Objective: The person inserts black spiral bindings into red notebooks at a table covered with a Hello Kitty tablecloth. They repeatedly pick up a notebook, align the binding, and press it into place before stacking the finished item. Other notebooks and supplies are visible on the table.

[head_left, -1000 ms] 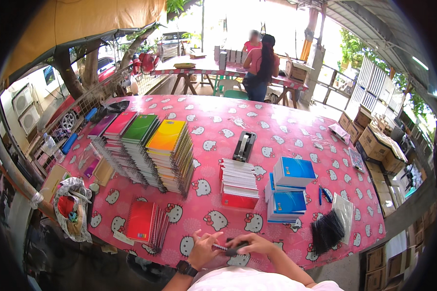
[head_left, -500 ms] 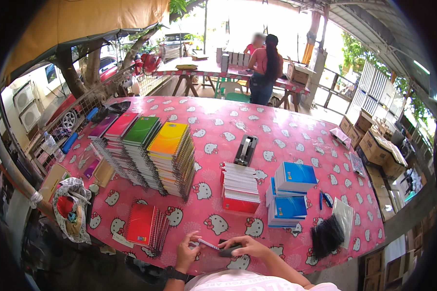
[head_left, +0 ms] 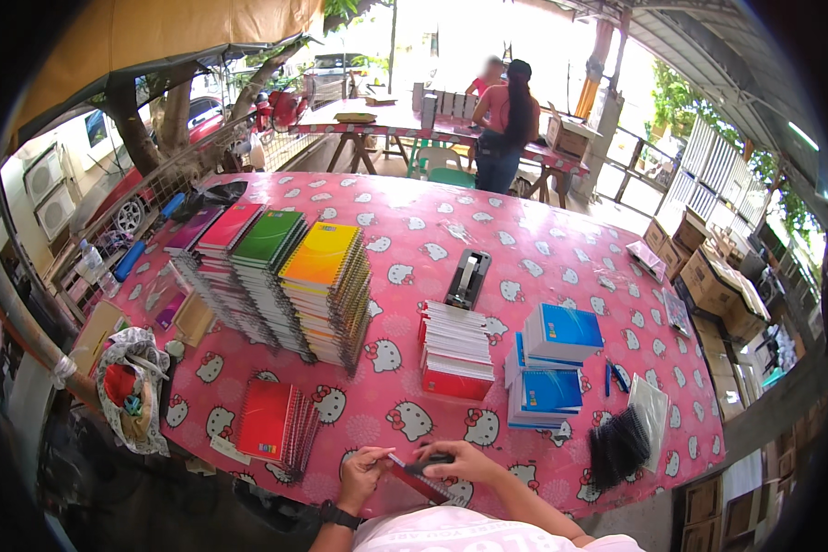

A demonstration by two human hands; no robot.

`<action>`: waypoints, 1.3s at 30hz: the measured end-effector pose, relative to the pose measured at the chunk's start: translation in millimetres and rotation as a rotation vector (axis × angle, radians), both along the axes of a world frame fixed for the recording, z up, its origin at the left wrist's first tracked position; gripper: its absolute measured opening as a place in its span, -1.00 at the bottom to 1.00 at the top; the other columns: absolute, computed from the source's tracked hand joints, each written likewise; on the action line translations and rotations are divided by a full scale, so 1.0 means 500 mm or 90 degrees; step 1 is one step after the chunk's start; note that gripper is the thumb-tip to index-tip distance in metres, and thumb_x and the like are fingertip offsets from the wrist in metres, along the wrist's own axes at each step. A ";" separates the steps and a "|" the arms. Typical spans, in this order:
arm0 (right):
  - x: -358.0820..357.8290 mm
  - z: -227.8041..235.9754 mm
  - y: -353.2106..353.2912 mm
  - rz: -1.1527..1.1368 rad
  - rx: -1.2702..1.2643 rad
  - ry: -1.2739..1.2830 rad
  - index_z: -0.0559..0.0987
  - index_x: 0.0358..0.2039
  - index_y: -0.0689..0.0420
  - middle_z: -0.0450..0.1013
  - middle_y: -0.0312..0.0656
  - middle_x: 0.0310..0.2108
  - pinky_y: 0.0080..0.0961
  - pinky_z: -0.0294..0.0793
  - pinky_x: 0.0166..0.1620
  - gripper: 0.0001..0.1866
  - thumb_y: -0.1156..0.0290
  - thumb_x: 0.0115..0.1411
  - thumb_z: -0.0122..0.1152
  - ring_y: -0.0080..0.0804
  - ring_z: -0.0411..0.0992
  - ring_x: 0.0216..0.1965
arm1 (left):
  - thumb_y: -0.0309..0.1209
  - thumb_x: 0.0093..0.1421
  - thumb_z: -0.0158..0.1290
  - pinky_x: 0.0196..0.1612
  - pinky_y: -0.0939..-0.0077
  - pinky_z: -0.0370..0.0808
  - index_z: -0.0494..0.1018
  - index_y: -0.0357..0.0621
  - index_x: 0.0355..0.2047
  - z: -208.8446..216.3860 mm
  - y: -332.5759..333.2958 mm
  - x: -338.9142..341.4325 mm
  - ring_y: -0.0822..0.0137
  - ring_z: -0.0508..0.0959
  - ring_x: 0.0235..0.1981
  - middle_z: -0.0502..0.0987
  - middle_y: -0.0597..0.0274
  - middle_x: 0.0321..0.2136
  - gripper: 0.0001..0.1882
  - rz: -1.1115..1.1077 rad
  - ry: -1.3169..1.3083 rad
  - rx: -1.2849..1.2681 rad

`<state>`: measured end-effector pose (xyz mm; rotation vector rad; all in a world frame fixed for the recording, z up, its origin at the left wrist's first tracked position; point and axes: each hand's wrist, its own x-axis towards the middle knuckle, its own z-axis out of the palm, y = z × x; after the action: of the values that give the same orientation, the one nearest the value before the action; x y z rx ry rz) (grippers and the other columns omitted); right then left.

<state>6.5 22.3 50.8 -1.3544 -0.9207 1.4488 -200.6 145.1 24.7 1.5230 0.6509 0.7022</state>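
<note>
Close to my body, my left hand (head_left: pixel 365 474) pinches one end of a thin red spiral notebook (head_left: pixel 432 489), its bound edge slanting down to the right. My right hand (head_left: pixel 462 460) grips a small black object (head_left: pixel 425 465) over that edge; its kind is not clear. To the left lies a fanned stack of red spiral notebooks (head_left: pixel 269 423). Ahead of my hands stands a row of unbound red-covered notebooks (head_left: pixel 457 354), white page edges up. Stacks of blue-covered notebooks (head_left: pixel 550 391) sit right of it, with black spiral coils (head_left: pixel 621 449) nearer the right edge.
Tall stacks of yellow (head_left: pixel 320 253), green, pink and purple spiral notebooks stand at left. A black tape dispenser (head_left: pixel 467 279) is mid-table. Blue-handled pliers (head_left: pixel 619 377) and a clear plastic sleeve (head_left: pixel 650 419) lie right. A cloth-lined basket (head_left: pixel 131 391) hangs left. Two people (head_left: pixel 506 120) stand beyond, at another table.
The notebook between my hands has tipped so its red cover shows. My right hand has shifted slightly up with the black object, and my left hand has moved a little.
</note>
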 end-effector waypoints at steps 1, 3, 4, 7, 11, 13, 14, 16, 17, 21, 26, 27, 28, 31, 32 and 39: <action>-0.003 0.004 0.007 -0.027 -0.052 -0.114 0.56 -0.15 0.16 0.42 -0.09 0.05 -0.54 0.42 -0.06 -0.61 0.24 0.04 0.35 -0.48 0.40 -0.05 | -0.63 0.04 0.17 -0.29 0.64 0.47 0.60 -0.15 -0.20 -0.003 0.002 -0.001 0.47 0.54 -0.35 0.55 0.24 -0.37 -0.71 -0.003 0.004 0.005; 0.001 0.028 0.006 0.001 0.009 0.012 0.56 -0.17 0.19 0.44 -0.13 0.03 -0.53 0.41 -0.04 -0.61 0.26 0.02 0.38 -0.44 0.40 -0.06 | -0.63 0.04 0.16 -0.28 0.65 0.47 0.60 -0.14 -0.19 -0.013 0.007 -0.003 0.48 0.54 -0.36 0.55 0.26 -0.37 -0.72 -0.009 0.011 0.014; -0.003 0.038 0.001 0.020 0.031 0.075 0.56 -0.18 0.20 0.44 -0.14 0.02 -0.53 0.41 -0.03 -0.61 0.26 0.02 0.38 -0.44 0.40 -0.07 | -0.62 0.05 0.16 -0.28 0.66 0.47 0.60 -0.14 -0.20 -0.010 0.007 -0.003 0.48 0.54 -0.36 0.54 0.26 -0.36 -0.72 -0.014 0.009 0.013; 0.001 0.016 0.004 -0.003 0.005 -0.094 0.57 -0.18 0.19 0.43 -0.17 0.05 -0.49 0.39 0.02 -0.59 0.21 0.01 0.39 -0.38 0.38 -0.01 | -0.61 0.06 0.16 -0.28 0.67 0.47 0.61 -0.14 -0.20 -0.003 0.004 -0.002 0.48 0.53 -0.36 0.54 0.28 -0.36 -0.74 -0.031 0.005 -0.003; 0.014 0.026 -0.004 -0.075 0.191 -0.683 0.58 -0.22 0.13 0.49 -0.24 -0.03 -0.38 0.25 0.16 -0.56 0.10 -0.03 0.39 -0.26 0.25 0.15 | -0.59 0.08 0.15 -0.28 0.66 0.46 0.61 -0.14 -0.21 0.010 0.003 0.003 0.48 0.53 -0.36 0.53 0.28 -0.38 -0.76 -0.058 -0.014 -0.011; -0.016 0.066 -0.004 -0.077 0.235 -0.616 0.57 -0.22 0.12 0.50 -0.24 -0.12 -0.35 0.30 0.10 -0.59 0.18 -0.04 0.41 -0.23 0.28 0.07 | -0.57 0.09 0.15 -0.28 0.65 0.46 0.61 -0.15 -0.22 0.032 0.000 0.011 0.47 0.52 -0.36 0.53 0.28 -0.39 -0.79 -0.072 -0.022 0.024; -0.041 0.098 0.000 -0.072 0.236 -0.553 0.57 -0.22 0.13 0.50 -0.23 -0.15 -0.36 0.34 0.06 -0.61 0.22 -0.03 0.41 -0.25 0.31 0.02 | -0.55 0.10 0.16 -0.28 0.65 0.46 0.61 -0.16 -0.24 0.051 -0.002 0.016 0.48 0.52 -0.36 0.53 0.28 -0.39 -0.80 -0.078 -0.019 0.054; -0.075 0.093 0.013 -0.095 0.246 -0.424 0.54 -0.21 0.16 0.47 -0.18 -0.27 -0.43 0.45 -0.17 -0.68 0.36 0.02 0.37 -0.27 0.41 -0.23 | -0.53 0.10 0.17 -0.28 0.64 0.46 0.61 -0.18 -0.26 0.082 -0.008 0.025 0.47 0.52 -0.37 0.53 0.27 -0.39 -0.83 -0.069 -0.018 0.078; -0.081 0.086 0.012 -0.130 0.246 -0.409 0.54 -0.21 0.17 0.46 -0.17 -0.29 -0.46 0.45 -0.21 -0.69 0.39 0.03 0.36 -0.28 0.42 -0.27 | -0.52 0.10 0.17 -0.28 0.63 0.46 0.61 -0.19 -0.28 0.097 -0.013 0.032 0.47 0.52 -0.37 0.54 0.27 -0.39 -0.84 -0.060 -0.024 0.069; -0.097 0.069 0.011 -0.234 0.284 -0.385 0.51 -0.21 0.22 0.44 -0.16 -0.35 -0.52 0.44 -0.31 -0.73 0.45 0.08 0.31 -0.35 0.44 -0.36 | -0.53 0.13 0.15 -0.33 0.70 0.46 0.57 -0.25 -0.32 0.105 -0.027 0.046 0.55 0.52 -0.40 0.55 0.29 -0.38 -0.89 -0.018 -0.050 0.040; -0.118 0.098 0.014 -0.262 0.231 -0.343 0.50 -0.25 0.25 0.42 -0.18 -0.40 -0.57 0.41 -0.36 -0.75 0.42 0.10 0.31 -0.50 0.41 -0.40 | -0.48 0.09 0.20 -0.30 0.60 0.47 0.58 -0.24 -0.34 0.108 -0.037 0.048 0.46 0.54 -0.40 0.57 0.20 -0.41 -0.88 0.018 -0.040 0.031; -0.118 0.097 0.014 -0.268 0.223 -0.322 0.49 -0.26 0.25 0.42 -0.18 -0.41 -0.57 0.41 -0.36 -0.74 0.41 0.10 0.31 -0.52 0.40 -0.41 | -0.48 0.09 0.20 -0.30 0.59 0.47 0.58 -0.24 -0.35 0.107 -0.038 0.049 0.46 0.54 -0.40 0.58 0.20 -0.41 -0.88 0.020 -0.042 0.038; -0.118 0.098 0.014 -0.274 0.216 -0.302 0.49 -0.26 0.25 0.41 -0.18 -0.42 -0.58 0.40 -0.37 -0.74 0.39 0.10 0.32 -0.53 0.39 -0.42 | -0.49 0.09 0.20 -0.30 0.59 0.48 0.57 -0.25 -0.36 0.103 -0.039 0.049 0.46 0.54 -0.41 0.58 0.20 -0.41 -0.89 0.025 -0.045 0.040; -0.111 0.107 0.011 -0.243 0.131 -0.365 0.49 -0.29 0.25 0.41 -0.18 -0.45 -0.59 0.39 -0.39 -0.74 0.37 0.11 0.32 -0.56 0.38 -0.45 | -0.49 0.08 0.21 -0.31 0.57 0.48 0.55 -0.26 -0.38 0.092 -0.040 0.051 0.45 0.55 -0.41 0.58 0.20 -0.42 -0.88 0.029 -0.049 0.042; -0.111 0.107 0.010 -0.241 0.136 -0.363 0.49 -0.30 0.25 0.42 -0.17 -0.45 -0.58 0.40 -0.38 -0.76 0.39 0.12 0.31 -0.53 0.39 -0.45 | -0.49 0.07 0.22 -0.31 0.57 0.48 0.54 -0.25 -0.36 0.091 -0.042 0.051 0.45 0.55 -0.42 0.58 0.20 -0.42 -0.87 0.026 -0.047 0.041; -0.119 0.091 0.032 -0.229 0.337 -0.414 0.50 -0.32 0.27 0.43 -0.06 -0.43 -0.47 0.41 -0.32 -0.92 0.62 0.14 0.15 -0.23 0.43 -0.40 | -0.37 0.18 0.13 -0.28 0.47 0.47 0.44 -0.25 -0.22 0.099 -0.046 0.042 0.32 0.57 -0.36 0.56 0.12 -0.39 -0.77 0.008 -0.019 0.091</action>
<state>-52.9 38.4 96.4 -1.4893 -1.2727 0.4289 -179.7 122.3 74.3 1.6366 0.5987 0.7943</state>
